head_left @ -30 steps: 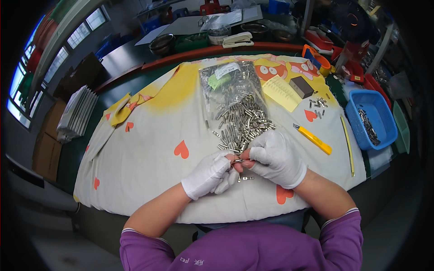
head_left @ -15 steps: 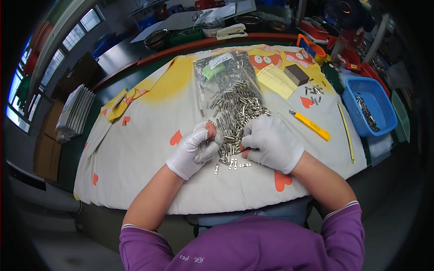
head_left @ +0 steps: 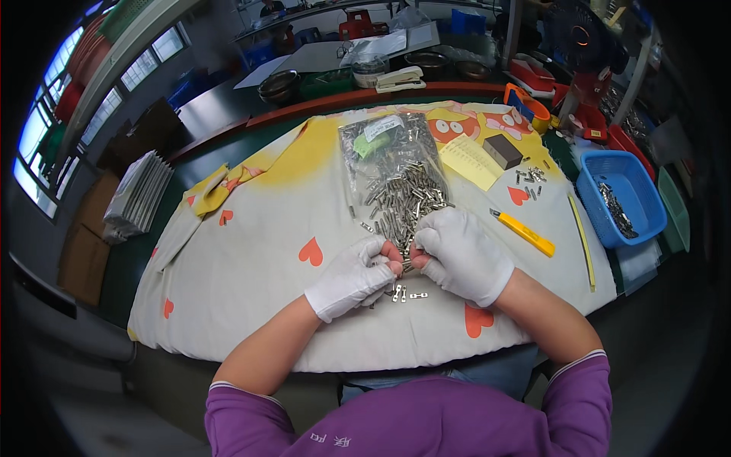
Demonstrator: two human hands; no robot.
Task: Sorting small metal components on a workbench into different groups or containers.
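Note:
Small silvery metal clips (head_left: 393, 215) lie in a heap that spills from a clear plastic bag (head_left: 368, 169) towards me. My left hand (head_left: 352, 279), in a white glove with bare fingertips, is closed in a pinch at the near end of the heap. Facing it, almost touching, my right hand (head_left: 466, 255) wears the same kind of glove, with thumb and fingers drawn together. What either pinch holds is too small and too hidden to make out. A few separate clips (head_left: 403, 294) lie flat on the cloth just nearer than my fingertips.
A patterned cloth (head_left: 251, 305) covers the table. On the right lie a yellow utility knife (head_left: 524, 232), a yellow strip (head_left: 582, 242), a dark block (head_left: 502, 151), a paper note (head_left: 470, 161) and more clips (head_left: 531, 175). A blue basket (head_left: 643, 194) holds metal parts at the right edge.
My left hand has come rightward and slightly nearer me, so its fingertips now meet close to those of my right hand. The whole view has shifted a little.

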